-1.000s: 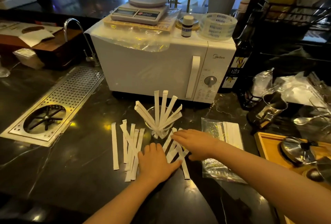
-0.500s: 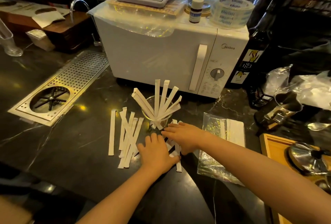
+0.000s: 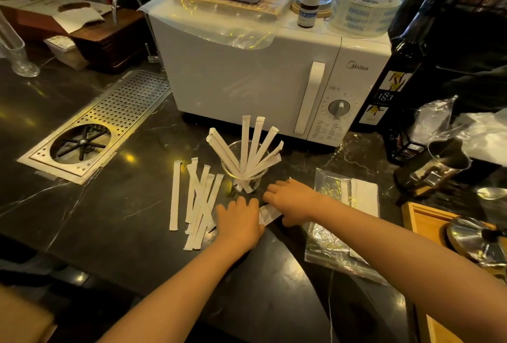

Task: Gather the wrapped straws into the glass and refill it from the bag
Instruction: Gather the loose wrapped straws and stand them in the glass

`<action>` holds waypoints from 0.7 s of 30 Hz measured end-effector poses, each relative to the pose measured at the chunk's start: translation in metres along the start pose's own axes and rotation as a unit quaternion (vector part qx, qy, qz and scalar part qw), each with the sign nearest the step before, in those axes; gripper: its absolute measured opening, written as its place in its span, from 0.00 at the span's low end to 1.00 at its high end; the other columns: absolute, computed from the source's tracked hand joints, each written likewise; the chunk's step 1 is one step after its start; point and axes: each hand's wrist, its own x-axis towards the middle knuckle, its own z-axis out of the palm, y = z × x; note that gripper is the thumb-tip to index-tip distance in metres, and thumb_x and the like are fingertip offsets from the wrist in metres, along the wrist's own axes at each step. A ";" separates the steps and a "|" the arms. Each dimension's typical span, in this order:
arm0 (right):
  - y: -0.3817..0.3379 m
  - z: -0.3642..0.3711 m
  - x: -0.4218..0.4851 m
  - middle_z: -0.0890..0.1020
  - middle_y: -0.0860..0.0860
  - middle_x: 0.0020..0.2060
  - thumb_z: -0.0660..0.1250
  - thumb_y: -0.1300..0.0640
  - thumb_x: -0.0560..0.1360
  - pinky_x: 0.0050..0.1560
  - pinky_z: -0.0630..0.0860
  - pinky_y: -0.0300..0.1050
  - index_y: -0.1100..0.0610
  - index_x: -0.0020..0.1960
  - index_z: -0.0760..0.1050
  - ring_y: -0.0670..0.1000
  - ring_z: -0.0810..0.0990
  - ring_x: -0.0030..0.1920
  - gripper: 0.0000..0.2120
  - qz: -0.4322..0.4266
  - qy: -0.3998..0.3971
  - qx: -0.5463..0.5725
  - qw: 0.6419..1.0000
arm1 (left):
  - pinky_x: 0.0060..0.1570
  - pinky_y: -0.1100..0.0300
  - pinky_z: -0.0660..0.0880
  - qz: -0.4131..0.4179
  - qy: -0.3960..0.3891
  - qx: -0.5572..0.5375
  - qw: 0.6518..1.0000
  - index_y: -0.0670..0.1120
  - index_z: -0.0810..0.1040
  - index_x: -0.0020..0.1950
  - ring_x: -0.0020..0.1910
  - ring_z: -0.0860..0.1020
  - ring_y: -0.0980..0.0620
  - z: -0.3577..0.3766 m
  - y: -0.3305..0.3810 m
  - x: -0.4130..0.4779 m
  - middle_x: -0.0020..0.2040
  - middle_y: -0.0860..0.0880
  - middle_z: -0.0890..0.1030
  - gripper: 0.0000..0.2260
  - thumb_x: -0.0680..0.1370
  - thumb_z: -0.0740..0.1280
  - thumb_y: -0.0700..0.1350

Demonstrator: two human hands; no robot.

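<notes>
Head view: left hand [image 3: 239, 226] lies palm-down, fingers spread flat on the dark marble counter [image 3: 115, 222], w/ a few wrapped straws [image 3: 270, 213] pinned betw. it & right hand [image 3: 295, 201]. Right fingers curl narrow over that bunch. Glass [image 3: 245, 175] just behind hands, holding fanned straws. Loose straws [image 3: 199, 201] left of it. Clear bag [image 3: 340, 222] right, near microwave [image 3: 260, 68].

Dark marble counter [image 3: 115, 233], white microwave [image 3: 247, 79], steel drain grate [image 3: 120, 112]
</notes>
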 end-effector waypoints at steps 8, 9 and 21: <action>0.002 0.002 -0.005 0.75 0.60 0.58 0.63 0.62 0.72 0.53 0.70 0.51 0.62 0.60 0.68 0.59 0.74 0.58 0.17 0.037 -0.012 0.002 0.999 | 0.57 0.49 0.67 0.059 0.008 0.043 0.997 0.42 0.67 0.59 0.60 0.71 0.41 0.005 0.001 0.002 0.61 0.41 0.73 0.11 0.78 0.57 0.42; 0.001 0.003 -0.006 0.76 0.60 0.57 0.63 0.62 0.72 0.49 0.70 0.50 0.63 0.59 0.68 0.60 0.75 0.56 0.15 0.043 -0.017 0.011 0.999 | 0.56 0.49 0.67 0.067 0.006 0.046 0.997 0.42 0.67 0.59 0.59 0.72 0.41 0.006 0.001 0.002 0.60 0.40 0.74 0.11 0.78 0.56 0.41; -0.007 -0.007 -0.016 0.78 0.61 0.54 0.55 0.58 0.76 0.46 0.73 0.50 0.62 0.57 0.71 0.60 0.77 0.52 0.13 0.062 -0.039 0.026 0.997 | 0.52 0.49 0.70 0.104 -0.023 0.020 0.994 0.41 0.67 0.59 0.56 0.75 0.40 0.003 -0.008 -0.003 0.59 0.40 0.76 0.10 0.79 0.56 0.41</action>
